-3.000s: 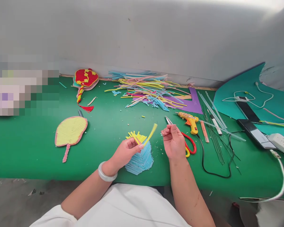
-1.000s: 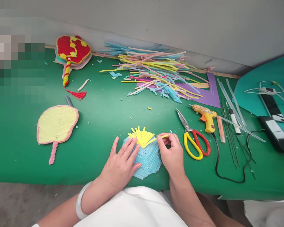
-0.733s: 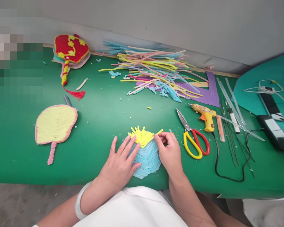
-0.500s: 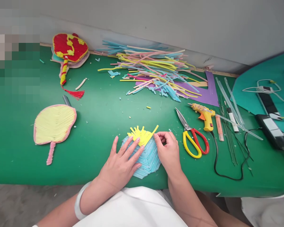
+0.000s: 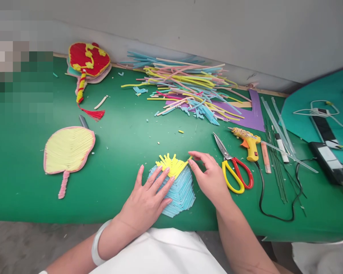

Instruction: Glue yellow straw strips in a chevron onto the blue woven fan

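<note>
A blue fan-shaped piece [image 5: 180, 194] made of pipe cleaner rows lies on the green table in front of me. Yellow pipe cleaner strips [image 5: 171, 164] fan out over its upper part. My left hand [image 5: 148, 196] rests flat on the left side of the piece, fingers spread, covering some of both colours. At the upper right, my right hand [image 5: 207, 171] has thumb and index finger at the outer end of a longer yellow pipe cleaner [image 5: 184, 166], pinching its tip. The fingertips hide that tip.
Right of my hand lie scissors [image 5: 231, 167], a yellow glue gun [image 5: 247, 142] with a black cord, and thin green wires [image 5: 277, 173]. Loose pipe cleaners [image 5: 183, 78] are heaped at the back. A yellow leaf-shaped fan [image 5: 70, 150] and a red fan [image 5: 88, 59] lie to the left.
My right hand has shifted a little right, off the blue piece's edge, its index finger now reaching over the yellow strip's end. My left hand stays in place; the view has shifted slightly.
</note>
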`<action>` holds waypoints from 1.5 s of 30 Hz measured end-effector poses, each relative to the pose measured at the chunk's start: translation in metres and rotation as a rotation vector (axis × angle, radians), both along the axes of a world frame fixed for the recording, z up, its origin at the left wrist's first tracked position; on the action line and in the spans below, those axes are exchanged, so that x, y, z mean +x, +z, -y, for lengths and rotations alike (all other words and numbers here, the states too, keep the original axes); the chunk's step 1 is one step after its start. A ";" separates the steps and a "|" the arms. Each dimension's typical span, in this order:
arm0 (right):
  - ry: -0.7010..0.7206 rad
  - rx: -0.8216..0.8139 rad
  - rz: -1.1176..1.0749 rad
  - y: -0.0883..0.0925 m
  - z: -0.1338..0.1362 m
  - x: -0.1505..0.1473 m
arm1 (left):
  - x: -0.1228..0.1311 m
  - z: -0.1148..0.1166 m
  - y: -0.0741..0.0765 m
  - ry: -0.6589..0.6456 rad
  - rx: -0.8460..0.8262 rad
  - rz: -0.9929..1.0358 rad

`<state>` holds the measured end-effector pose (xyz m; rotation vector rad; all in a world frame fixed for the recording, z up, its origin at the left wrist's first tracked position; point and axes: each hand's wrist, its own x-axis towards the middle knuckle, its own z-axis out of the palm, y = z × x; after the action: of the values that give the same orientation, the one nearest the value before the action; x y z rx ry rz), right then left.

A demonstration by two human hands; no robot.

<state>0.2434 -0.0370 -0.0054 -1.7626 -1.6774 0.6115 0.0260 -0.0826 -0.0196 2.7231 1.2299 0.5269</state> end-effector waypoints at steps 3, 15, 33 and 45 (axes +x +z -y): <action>0.021 -0.045 -0.064 0.002 -0.010 0.009 | 0.000 0.000 0.001 -0.004 0.001 -0.003; -0.008 -0.120 -0.118 -0.013 -0.006 0.022 | -0.001 0.002 0.000 0.049 0.008 0.003; 0.075 -0.138 -0.128 -0.010 -0.007 0.020 | 0.001 0.005 -0.002 0.161 0.012 0.016; 0.142 -0.146 -0.159 -0.005 -0.005 0.019 | 0.003 0.008 0.000 0.224 0.011 0.102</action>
<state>0.2625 -0.0318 -0.0105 -1.6549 -1.6923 0.9349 0.0290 -0.0904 -0.0193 2.5454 1.5171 0.6877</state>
